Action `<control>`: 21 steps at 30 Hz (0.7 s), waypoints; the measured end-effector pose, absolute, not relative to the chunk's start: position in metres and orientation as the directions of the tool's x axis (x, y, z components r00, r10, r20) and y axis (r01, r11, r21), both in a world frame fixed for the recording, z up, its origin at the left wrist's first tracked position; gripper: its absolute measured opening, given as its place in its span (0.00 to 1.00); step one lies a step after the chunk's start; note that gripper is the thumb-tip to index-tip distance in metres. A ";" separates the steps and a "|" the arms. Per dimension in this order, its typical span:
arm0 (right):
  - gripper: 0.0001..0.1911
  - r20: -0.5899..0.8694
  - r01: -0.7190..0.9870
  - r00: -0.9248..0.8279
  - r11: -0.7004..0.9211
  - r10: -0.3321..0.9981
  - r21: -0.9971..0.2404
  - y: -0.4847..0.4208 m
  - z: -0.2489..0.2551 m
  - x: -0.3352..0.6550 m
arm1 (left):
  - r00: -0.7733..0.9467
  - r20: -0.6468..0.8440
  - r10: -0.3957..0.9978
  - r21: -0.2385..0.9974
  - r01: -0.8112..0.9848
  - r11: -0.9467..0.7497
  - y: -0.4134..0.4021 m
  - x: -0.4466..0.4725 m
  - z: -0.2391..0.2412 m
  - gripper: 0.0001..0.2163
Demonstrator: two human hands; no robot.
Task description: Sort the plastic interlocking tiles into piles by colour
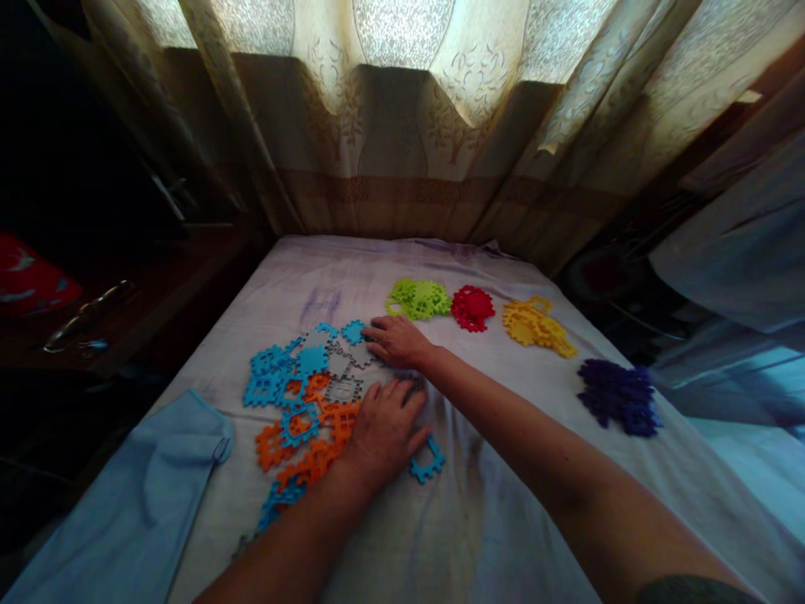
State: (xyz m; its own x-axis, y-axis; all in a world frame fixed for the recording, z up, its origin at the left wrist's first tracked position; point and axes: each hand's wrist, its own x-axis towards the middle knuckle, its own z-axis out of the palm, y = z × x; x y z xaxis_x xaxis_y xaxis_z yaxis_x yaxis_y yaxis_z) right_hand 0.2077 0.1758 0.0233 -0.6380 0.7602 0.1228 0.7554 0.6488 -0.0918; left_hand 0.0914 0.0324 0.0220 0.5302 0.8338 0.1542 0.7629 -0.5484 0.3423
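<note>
A mixed heap of toothed plastic building pieces lies on the bed sheet, with blue pieces (311, 361), orange pieces (340, 419) and grey pieces (340, 362). My left hand (386, 428) rests palm down at the heap's right edge, fingers stretched out; what lies under its palm is hidden. Beside its thumb is a blue frame-shaped piece (428, 461). Farther back, my right hand (399, 340) reaches in from the right with fingers extended leftward. Its fingertips are at a small blue piece (353, 331) and the grey pieces; whether they touch is unclear.
Sorted piles lie toward the back and right: lime green (418, 298), red (471, 308), yellow (539, 325) and dark purple (620, 397). A light blue cloth (135, 486) lies at left. Curtains (402, 151) hang behind the bed; a dark wooden cabinet (126, 335) stands left.
</note>
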 end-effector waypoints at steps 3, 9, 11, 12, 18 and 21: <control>0.21 0.124 0.760 -0.629 0.641 0.767 -0.107 0.158 0.023 0.222 | 0.558 0.194 0.807 0.320 0.742 -0.589 0.032 0.091 0.023 0.17; 0.20 0.116 0.836 -0.502 0.515 0.857 -0.188 0.116 0.023 0.255 | 0.599 0.220 0.770 0.266 0.722 -0.639 0.037 0.094 0.030 0.11; 0.20 0.143 0.862 -0.433 0.455 0.890 -0.225 0.097 0.024 0.263 | 0.592 0.244 0.768 0.289 0.712 -0.641 0.039 0.091 0.040 0.12; 0.21 0.168 0.875 -0.386 0.417 0.907 -0.247 0.086 0.025 0.267 | 0.577 0.264 0.773 0.307 0.710 -0.634 0.039 0.086 0.045 0.13; 0.29 0.223 0.881 -0.291 0.351 0.931 -0.317 0.012 0.024 0.265 | 0.296 0.233 0.926 0.275 0.894 -0.355 0.002 0.015 0.056 0.21; 0.36 0.148 0.859 -0.379 0.407 0.913 -0.310 -0.015 0.020 0.251 | 0.176 0.099 0.979 0.203 0.960 -0.193 -0.035 -0.020 0.035 0.35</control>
